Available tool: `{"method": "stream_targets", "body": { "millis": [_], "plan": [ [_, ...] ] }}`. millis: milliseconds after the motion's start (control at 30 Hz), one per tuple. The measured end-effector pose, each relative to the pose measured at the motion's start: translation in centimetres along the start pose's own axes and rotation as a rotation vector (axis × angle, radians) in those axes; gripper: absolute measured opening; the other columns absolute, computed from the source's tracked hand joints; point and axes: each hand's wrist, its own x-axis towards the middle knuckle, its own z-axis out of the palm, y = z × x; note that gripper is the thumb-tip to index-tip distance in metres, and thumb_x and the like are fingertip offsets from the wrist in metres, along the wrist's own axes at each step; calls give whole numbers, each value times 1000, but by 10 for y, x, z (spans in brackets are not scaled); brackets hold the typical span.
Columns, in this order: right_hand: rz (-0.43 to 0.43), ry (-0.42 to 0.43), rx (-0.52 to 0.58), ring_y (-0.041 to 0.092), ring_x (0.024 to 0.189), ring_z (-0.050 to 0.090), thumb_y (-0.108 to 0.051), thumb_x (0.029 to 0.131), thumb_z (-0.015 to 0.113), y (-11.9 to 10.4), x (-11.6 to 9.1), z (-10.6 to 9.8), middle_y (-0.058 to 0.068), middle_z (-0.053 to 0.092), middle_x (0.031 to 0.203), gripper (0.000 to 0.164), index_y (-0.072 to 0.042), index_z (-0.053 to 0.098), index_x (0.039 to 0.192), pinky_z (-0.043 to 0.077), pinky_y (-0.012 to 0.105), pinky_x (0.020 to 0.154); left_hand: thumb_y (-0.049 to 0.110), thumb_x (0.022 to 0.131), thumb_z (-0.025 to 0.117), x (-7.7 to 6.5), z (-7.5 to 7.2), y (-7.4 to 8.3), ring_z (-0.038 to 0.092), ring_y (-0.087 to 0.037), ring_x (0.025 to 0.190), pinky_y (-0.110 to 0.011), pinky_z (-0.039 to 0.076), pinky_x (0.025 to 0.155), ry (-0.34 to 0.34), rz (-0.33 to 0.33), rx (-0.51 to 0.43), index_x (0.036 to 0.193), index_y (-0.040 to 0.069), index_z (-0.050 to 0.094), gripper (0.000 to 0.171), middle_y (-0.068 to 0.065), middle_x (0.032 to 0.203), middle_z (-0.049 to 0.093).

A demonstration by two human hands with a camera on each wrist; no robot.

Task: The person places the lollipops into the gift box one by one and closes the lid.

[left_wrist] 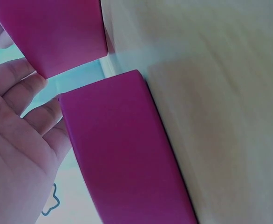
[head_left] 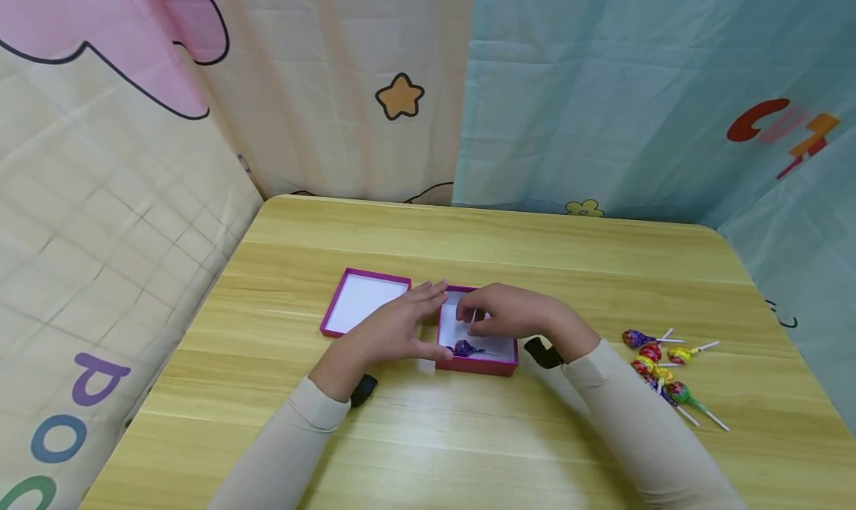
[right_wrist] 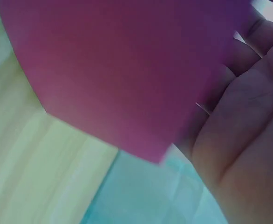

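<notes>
A magenta box [head_left: 477, 366] with a white inside stands open on the table. Near its front wall lies a purple-wrapped lollipop [head_left: 463, 348], with more dark wrapping beside it, partly covered by my left thumb. My left hand [head_left: 401, 324] spans the box's left side, thumb at the front corner and straight fingers toward the back corner. Over the inside of the box, my right hand [head_left: 515, 313] has curled fingers, and a thin white stick seems to show between finger and thumb; its candy end is hidden. In the wrist views, magenta walls hide the fingertips.
Left of the box lies its magenta-rimmed lid [head_left: 364, 299], white inside facing up. Several wrapped lollipops [head_left: 678, 392] are heaped at the table's right side. Curtains [head_left: 588, 86] hang behind the wooden table [head_left: 428, 450].
</notes>
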Motion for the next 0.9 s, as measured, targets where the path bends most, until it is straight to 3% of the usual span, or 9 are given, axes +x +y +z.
{"method": "stream_targets", "body": {
  "millis": [433,767,900],
  "plan": [
    [29,141,-13,21,104,61,-14,96,67,4,-49,-29,5,67,114,24,-8,66,119,51,49,93,70,75,72,-2,0,2,15,-22,151,-43,19,119,-2,-8,-19,154,10,38,104,5,163,23],
    [177,173,-6,20,107,61,-19,97,66,26,-96,-40,-2,66,115,25,-11,65,121,52,46,91,69,76,72,-2,0,3,14,-22,151,-43,19,119,-9,-6,-7,154,11,36,104,6,164,21],
    [200,170,-17,19,104,62,-20,98,65,38,-113,-42,0,67,114,25,-9,65,120,53,44,88,69,76,72,-2,-1,3,14,-23,151,-42,19,119,-7,-2,-3,154,10,36,104,6,163,21]
  ]
}}
